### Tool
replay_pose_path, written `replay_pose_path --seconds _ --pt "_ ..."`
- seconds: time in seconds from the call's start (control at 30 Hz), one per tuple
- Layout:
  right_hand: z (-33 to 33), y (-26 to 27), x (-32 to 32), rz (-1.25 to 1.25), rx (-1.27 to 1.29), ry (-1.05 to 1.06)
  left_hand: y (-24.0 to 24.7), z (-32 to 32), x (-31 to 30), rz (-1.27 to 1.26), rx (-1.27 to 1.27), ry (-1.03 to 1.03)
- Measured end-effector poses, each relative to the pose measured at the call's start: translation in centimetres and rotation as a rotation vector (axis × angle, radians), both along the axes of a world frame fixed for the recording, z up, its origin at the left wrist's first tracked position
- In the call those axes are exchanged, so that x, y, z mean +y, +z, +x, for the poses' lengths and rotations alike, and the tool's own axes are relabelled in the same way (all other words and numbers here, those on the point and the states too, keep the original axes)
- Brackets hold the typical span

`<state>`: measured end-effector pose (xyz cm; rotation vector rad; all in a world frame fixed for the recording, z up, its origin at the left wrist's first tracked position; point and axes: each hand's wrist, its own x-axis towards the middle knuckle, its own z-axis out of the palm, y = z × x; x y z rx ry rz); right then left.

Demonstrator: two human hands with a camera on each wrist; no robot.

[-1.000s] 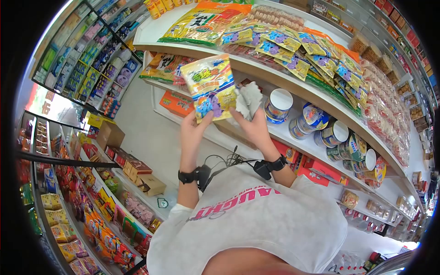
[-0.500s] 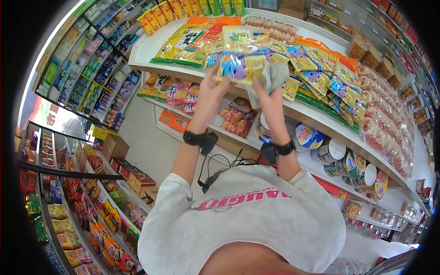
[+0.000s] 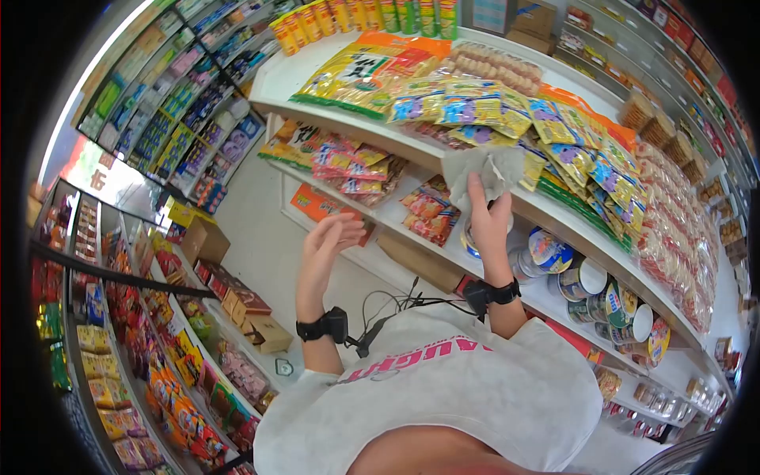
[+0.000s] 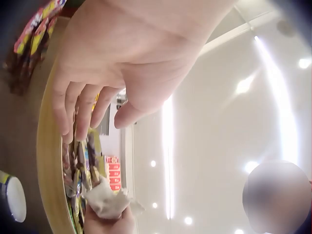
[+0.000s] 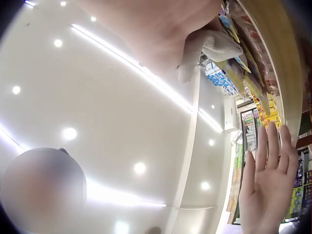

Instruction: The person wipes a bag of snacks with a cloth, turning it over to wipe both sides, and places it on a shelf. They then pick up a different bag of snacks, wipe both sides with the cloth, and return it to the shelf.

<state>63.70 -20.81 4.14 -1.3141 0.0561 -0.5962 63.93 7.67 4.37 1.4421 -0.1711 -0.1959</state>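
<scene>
In the head view my right hand [image 3: 491, 222] grips a crumpled grey-white cloth [image 3: 495, 170] at the front edge of the top shelf. The same cloth [image 4: 108, 201] shows in the left wrist view, and part of the cloth [image 5: 219, 46] in the right wrist view. My left hand [image 3: 319, 249] is raised in the air left of it, fingers relaxed and holding nothing; the right wrist view shows its spread fingers and palm. Yellow-blue snack packets [image 3: 475, 107] lie overlapping on the top shelf, beyond the cloth, beside a large yellow-orange bag [image 3: 360, 75].
Lower shelves hold small red packets [image 3: 348, 166] and round tubs [image 3: 582, 279]. Yellow canisters [image 3: 321, 20] line the back of the top shelf. Bags of round crackers [image 3: 673, 229] hang over its right part. Snack racks and cardboard boxes [image 3: 204, 241] stand at the left.
The yellow packet both hands held has been let go among the packets on the top shelf. My left hand has drawn back down and left; the right hand still holds the cloth, slightly lower.
</scene>
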Motion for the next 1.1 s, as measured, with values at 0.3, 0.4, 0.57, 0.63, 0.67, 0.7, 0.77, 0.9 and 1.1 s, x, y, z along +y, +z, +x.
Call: replay_pose_path --seconds 0.3,0.4,0.57,0.63,0.67,0.7,0.77,0.9,1.1 --pt "-3.1 -1.1 16.3 0.297 0.457 0.871 -1.9 -13.5 10.2 -0.108 0.048 0.397" --pt "-6.3 -1.5 22.2 0.148 0.437 1.053 -3.6 -17.7 12.4 -0.120 0.030 0.462" --pt "-10.3 -2.3 27.8 0.070 0.596 1.227 -5.0 -22.4 15.5 -0.035 0.037 0.652" --pt "-11.3 -2.2 29.7 0.176 0.638 1.278 -5.5 -24.1 16.5 -0.095 0.004 0.743" --pt "-11.7 -2.1 30.3 0.234 0.660 1.294 -5.6 -24.8 16.7 -0.124 -0.013 0.780" --pt "-12.1 -2.1 30.7 0.294 0.681 1.305 -5.6 -25.3 16.9 -0.167 -0.022 0.859" --pt "-12.8 -2.1 31.5 0.378 0.644 1.413 -5.3 -26.1 17.1 -0.248 -0.044 1.010" --pt "-14.0 -3.4 32.4 0.030 0.467 1.479 -3.7 -27.1 16.5 -0.390 -0.053 1.102" --pt "-11.5 -2.8 32.1 0.193 0.605 1.479 -3.7 -27.8 14.3 -0.234 -0.078 1.104"
